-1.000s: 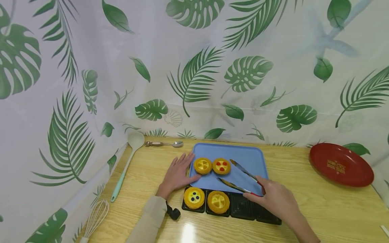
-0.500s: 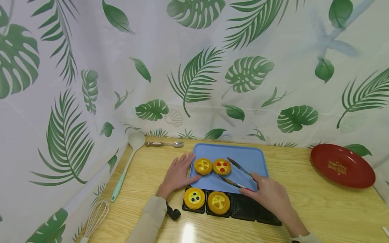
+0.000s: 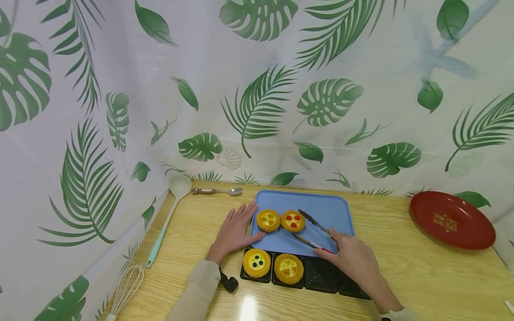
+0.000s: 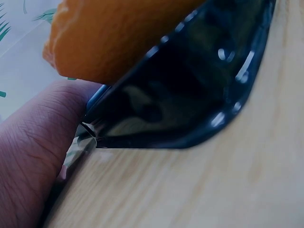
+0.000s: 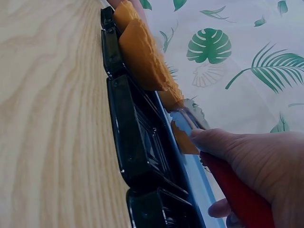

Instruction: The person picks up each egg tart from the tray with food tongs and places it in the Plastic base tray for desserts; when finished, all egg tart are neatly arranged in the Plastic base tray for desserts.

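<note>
My left hand [image 3: 236, 226] lies flat on the wooden table [image 3: 421, 272], its straight fingers touching the left edge of a blue tray [image 3: 325, 206]. Two yellow tarts sit on that tray: a plain one [image 3: 268, 220] and one with red dots [image 3: 292, 220]. My right hand [image 3: 339, 250] grips red-handled metal tongs [image 3: 311, 232]; their tips stand apart just right of the red-dotted tart, touching nothing. In front lies a black moulded tray [image 3: 323, 277] with a blue-dotted tart [image 3: 256, 262] and a yellow tart [image 3: 288, 268]. The right wrist view shows the red handle [image 5: 237, 194] in my fist beside the black tray [image 5: 137, 137].
A red plate [image 3: 451, 218] sits at the far right. A pale green ladle [image 3: 166, 214] and a whisk [image 3: 124, 287] lie along the left side, and a spoon [image 3: 217, 191] at the back. A leaf-print curtain [image 3: 257, 89] closes in the back and left.
My right hand has slid left and forward with the tongs, bringing their tips closer to the red-dotted tart and nearer together. The left hand has stayed put.
</note>
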`<state>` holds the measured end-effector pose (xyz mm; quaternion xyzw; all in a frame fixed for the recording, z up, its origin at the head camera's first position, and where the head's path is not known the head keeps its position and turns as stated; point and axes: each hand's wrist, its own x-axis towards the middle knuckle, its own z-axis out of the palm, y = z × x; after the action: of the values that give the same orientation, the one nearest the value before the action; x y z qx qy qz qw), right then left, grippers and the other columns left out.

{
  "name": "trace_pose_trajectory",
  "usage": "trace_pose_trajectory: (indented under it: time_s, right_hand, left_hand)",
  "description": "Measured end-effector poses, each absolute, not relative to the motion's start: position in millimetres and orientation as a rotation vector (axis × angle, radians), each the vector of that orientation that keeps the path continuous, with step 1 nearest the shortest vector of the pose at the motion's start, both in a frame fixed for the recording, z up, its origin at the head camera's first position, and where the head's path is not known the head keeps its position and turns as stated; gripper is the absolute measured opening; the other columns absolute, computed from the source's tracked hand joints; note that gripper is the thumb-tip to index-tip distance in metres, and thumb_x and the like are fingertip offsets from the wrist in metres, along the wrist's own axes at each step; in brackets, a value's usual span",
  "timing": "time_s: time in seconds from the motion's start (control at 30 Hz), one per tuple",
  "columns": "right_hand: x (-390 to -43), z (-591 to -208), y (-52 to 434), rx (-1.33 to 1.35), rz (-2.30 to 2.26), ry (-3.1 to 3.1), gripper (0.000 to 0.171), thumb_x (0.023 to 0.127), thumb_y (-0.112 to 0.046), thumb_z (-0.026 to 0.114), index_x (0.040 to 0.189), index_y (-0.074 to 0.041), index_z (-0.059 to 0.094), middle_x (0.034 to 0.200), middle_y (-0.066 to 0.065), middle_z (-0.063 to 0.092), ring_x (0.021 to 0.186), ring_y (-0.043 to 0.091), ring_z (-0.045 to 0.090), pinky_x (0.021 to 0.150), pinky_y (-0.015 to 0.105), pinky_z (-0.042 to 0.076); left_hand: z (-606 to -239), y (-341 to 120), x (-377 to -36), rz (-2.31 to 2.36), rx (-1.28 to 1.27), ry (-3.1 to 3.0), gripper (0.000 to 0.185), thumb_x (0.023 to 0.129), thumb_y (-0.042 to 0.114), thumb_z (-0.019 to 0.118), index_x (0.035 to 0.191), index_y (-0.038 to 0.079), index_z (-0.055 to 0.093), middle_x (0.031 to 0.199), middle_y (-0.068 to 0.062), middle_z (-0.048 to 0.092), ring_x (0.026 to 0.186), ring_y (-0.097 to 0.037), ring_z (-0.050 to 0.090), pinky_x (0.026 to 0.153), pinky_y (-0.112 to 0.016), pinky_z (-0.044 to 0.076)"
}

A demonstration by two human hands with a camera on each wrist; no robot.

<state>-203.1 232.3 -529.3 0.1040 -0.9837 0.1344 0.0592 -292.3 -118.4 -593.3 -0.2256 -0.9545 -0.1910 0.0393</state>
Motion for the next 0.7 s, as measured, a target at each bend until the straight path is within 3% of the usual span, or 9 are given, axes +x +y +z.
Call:
trace_pose_trajectory:
  time_s: [0.17,0.43,0.7]
  right_hand:
    - [-203.9,-533.6,229.8,0.300,0.401,-2.967,0.082,0.083,-0.071,0.074,0.132,-0.006,0.066,0.064,-0.003,0.045,0.053,0.013,0.042,0.041,0.030,0.029]
    - [-204.0,-537.8,225.1,0.305,0.440,-2.959,0.079,0.085,-0.069,0.074,0.133,-0.007,0.066,0.083,0.004,0.066,0.057,0.013,0.047,0.040,0.030,0.032]
    - [-204.0,-540.0,223.5,0.298,0.406,-2.944,0.076,0.085,-0.067,0.075,0.132,-0.007,0.066,0.088,0.007,0.070,0.057,0.014,0.048,0.040,0.030,0.034]
  left_hand:
    - [-594.2,-118.4,-292.2,-0.607,-0.695,-2.907,0.100,0.092,0.077,0.052,0.169,0.022,0.020,0.174,0.003,0.019,0.161,-0.026,0.015,0.129,-0.054,0.011]
    - [-593.3,-118.4,-291.6,-0.594,-0.691,-2.917,0.100,0.092,0.078,0.051,0.169,0.022,0.019,0.174,0.004,0.019,0.161,-0.025,0.015,0.130,-0.053,0.011]
    - [-591.3,-117.8,-290.3,-0.612,-0.688,-2.910,0.100,0.093,0.076,0.054,0.169,0.021,0.022,0.174,0.003,0.021,0.161,-0.026,0.016,0.129,-0.054,0.011]
